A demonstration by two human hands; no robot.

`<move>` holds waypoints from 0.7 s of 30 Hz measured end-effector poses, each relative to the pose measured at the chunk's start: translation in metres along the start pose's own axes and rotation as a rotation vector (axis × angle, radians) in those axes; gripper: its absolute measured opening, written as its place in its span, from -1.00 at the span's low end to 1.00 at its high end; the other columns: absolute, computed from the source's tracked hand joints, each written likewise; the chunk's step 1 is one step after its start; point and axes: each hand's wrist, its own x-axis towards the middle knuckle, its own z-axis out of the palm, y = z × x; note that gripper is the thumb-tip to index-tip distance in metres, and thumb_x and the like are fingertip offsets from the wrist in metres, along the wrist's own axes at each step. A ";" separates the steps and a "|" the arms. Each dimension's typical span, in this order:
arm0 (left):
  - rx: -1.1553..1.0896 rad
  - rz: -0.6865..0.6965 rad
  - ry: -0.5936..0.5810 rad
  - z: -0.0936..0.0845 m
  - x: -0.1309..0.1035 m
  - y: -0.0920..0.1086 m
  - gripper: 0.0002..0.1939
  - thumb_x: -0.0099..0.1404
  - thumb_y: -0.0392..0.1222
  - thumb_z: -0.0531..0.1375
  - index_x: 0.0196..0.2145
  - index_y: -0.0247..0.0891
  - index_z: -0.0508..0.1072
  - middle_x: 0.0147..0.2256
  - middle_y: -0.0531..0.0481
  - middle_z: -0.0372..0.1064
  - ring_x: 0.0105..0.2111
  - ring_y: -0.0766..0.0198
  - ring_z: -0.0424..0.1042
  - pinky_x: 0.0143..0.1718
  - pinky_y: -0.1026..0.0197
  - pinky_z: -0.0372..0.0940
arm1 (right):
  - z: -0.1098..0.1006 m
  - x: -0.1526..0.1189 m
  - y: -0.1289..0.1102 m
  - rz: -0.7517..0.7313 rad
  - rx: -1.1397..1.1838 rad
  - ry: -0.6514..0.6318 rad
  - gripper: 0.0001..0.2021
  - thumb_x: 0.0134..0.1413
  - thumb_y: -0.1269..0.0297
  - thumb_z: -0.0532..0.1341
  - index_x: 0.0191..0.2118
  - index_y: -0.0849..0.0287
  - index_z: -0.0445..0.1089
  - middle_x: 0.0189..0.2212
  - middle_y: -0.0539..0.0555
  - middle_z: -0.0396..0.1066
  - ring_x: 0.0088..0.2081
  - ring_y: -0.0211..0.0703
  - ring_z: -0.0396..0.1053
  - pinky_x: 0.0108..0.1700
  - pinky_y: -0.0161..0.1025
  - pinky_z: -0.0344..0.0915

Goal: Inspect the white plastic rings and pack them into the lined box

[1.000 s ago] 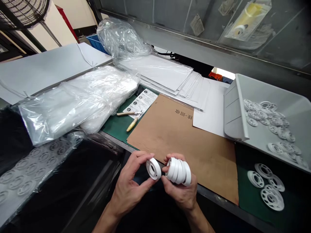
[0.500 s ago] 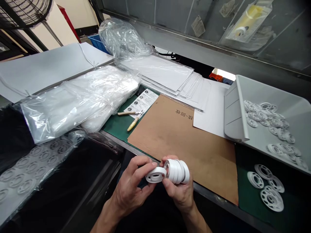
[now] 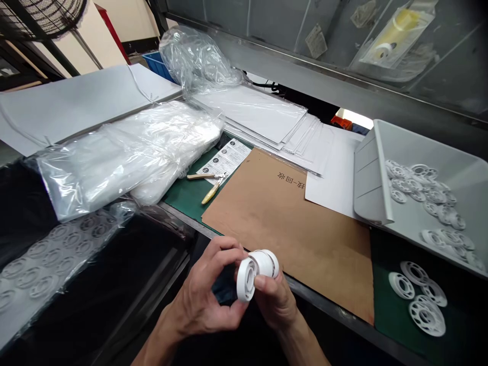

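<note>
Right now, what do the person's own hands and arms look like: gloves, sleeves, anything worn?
Both the left hand and right hand are bare: no gloves, and no rings or watch visible. The forearms are uncovered to the picture's bottom edge, so no sleeves show.

Loose white ring [image 3: 245, 278] now pressed against the ring stack [image 3: 266, 263], no longer apart, left hand [image 3: 206, 295] and right hand [image 3: 275, 300] drawn closer, stack turned end-on

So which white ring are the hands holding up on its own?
The ring at the front of the stack, pinched by the left hand beside the right hand. The other loose rings lie in the grey tray and on the green mat.
</note>
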 end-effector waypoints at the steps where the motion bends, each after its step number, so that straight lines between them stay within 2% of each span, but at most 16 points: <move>1: 0.003 -0.030 0.025 0.001 0.001 0.001 -0.38 0.05 -0.41 0.30 0.07 -0.15 0.33 -0.04 -0.10 0.30 -0.03 0.10 0.41 -0.02 0.10 0.44 | 0.002 0.001 0.000 0.011 0.012 0.018 -0.67 -0.12 0.14 0.54 -0.24 0.19 0.57 -0.41 0.02 0.44 -0.39 -0.21 0.31 -0.29 -0.32 0.33; 6: 0.038 -0.177 0.088 0.001 0.004 0.000 -0.55 0.08 -0.29 0.28 -0.05 -0.17 0.34 -0.14 -0.04 0.35 -0.16 0.14 0.42 -0.13 0.11 0.39 | 0.008 0.001 0.002 0.025 0.002 0.035 -0.69 -0.05 0.12 0.53 -0.25 0.17 0.56 -0.42 0.04 0.49 -0.47 -0.23 0.34 -0.44 -0.34 0.33; 13: 0.027 -0.352 0.095 0.001 0.005 0.000 -0.78 0.15 -0.21 0.25 -0.21 -0.20 0.38 -0.27 -0.01 0.39 -0.29 0.18 0.44 -0.23 0.13 0.36 | 0.009 0.000 0.005 -0.007 -0.042 0.047 -0.63 -0.09 0.12 0.55 -0.21 0.18 0.53 -0.41 0.03 0.45 -0.43 -0.21 0.34 -0.43 -0.32 0.41; 21: -0.140 -0.523 0.035 -0.001 0.002 -0.003 -0.81 0.20 -0.10 0.21 -0.23 -0.18 0.39 -0.30 0.00 0.44 -0.33 0.18 0.46 -0.28 0.16 0.38 | 0.012 -0.001 0.002 -0.101 -0.074 0.033 -0.73 -0.03 0.14 0.53 -0.23 0.16 0.61 -0.27 0.10 0.53 -0.39 -0.20 0.41 -0.41 -0.33 0.42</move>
